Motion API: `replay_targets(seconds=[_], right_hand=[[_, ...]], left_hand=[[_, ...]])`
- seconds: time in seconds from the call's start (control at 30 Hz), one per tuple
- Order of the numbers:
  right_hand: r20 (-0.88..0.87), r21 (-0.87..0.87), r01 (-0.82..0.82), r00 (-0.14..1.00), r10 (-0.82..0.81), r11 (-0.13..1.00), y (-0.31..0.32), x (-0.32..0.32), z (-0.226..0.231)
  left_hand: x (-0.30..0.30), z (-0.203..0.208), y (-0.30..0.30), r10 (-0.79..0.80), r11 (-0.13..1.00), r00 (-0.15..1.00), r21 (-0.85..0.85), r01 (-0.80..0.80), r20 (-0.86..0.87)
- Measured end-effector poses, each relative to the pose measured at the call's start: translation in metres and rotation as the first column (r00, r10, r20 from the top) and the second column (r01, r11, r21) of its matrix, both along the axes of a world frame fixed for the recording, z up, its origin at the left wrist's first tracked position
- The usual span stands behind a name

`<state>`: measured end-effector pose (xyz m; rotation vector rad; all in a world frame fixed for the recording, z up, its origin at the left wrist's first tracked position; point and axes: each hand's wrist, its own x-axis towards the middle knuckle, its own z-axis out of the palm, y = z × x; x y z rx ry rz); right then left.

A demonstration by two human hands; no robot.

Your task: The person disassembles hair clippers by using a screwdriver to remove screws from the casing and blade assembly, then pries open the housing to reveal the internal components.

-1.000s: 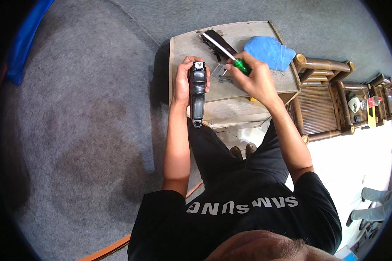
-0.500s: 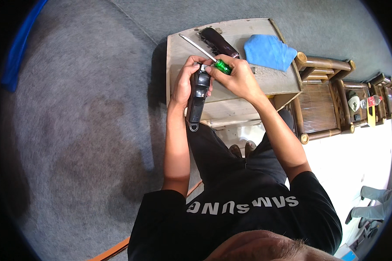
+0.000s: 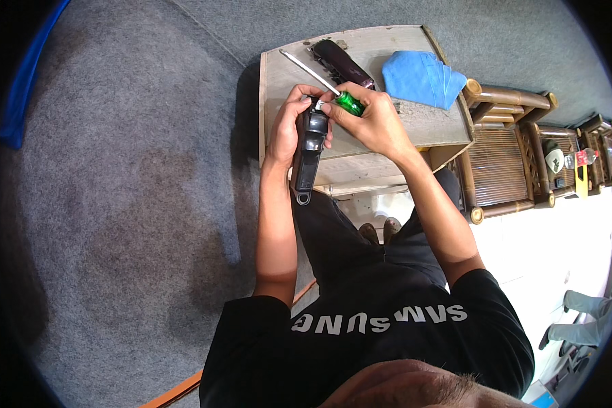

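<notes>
My left hand (image 3: 287, 128) is closed around a black hair clipper (image 3: 311, 146), held with its hanging loop toward me and its head away. A small pale metal piece, perhaps the blade, shows at the clipper's head. My right hand (image 3: 377, 122) grips a screwdriver (image 3: 350, 103) by its green handle, the metal shaft pointing to the far left. The right thumb and fingertips also touch the clipper's head, beside the left fingers. Beyond the hands, a dark maroon clipper-shaped body (image 3: 343, 63) lies on the wooden table, small dark parts along its left side.
A folded blue cloth (image 3: 421, 78) lies at the right of the wooden table (image 3: 438, 126). Bamboo chairs (image 3: 496, 166) stand to the right, with a bottle (image 3: 585, 157) and small items on one. Grey carpet (image 3: 129, 204) spreads left. Another person's legs (image 3: 581, 316) show at far right.
Both hands keep nearly the same hold on the clipper and screwdriver. The view has shifted very slightly.
</notes>
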<state>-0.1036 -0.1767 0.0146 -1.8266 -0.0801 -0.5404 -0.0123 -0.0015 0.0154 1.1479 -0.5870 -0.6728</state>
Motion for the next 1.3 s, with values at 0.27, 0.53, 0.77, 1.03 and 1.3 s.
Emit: replay_targets(seconds=[0.27, 0.53, 0.77, 1.03, 1.3], right_hand=[[0.079, -0.051, 0.027, 0.997, -0.023, 0.998, 0.003, -0.007, 0.005], [0.035, -0.090, 0.061, 0.998, -0.058, 0.994, 0.004, -0.008, 0.007], [0.108, 0.037, 0.089, 0.990, -0.093, 0.995, 0.002, 0.001, -0.007], [0.085, 0.094, 0.339, 0.934, -0.347, 0.936, 0.005, 0.002, -0.005], [0.136, -0.249, 0.434, 0.901, -0.412, 0.866, 0.008, 0.001, -0.010]], left_hand=[[-0.001, 0.000, 0.000, 0.017, 1.000, 1.000, -0.002, -0.017, -0.010], [0.000, 0.000, -0.001, 0.047, 0.999, 0.999, 0.028, -0.047, 0.003], [0.001, 0.000, 0.000, 0.062, 0.997, 0.998, 0.039, -0.063, 0.017], [0.003, -0.001, 0.004, 0.128, 0.988, 0.991, -0.085, -0.131, -0.044], [0.011, -0.004, 0.011, 0.217, 0.940, 0.951, -0.217, -0.265, -0.221]])
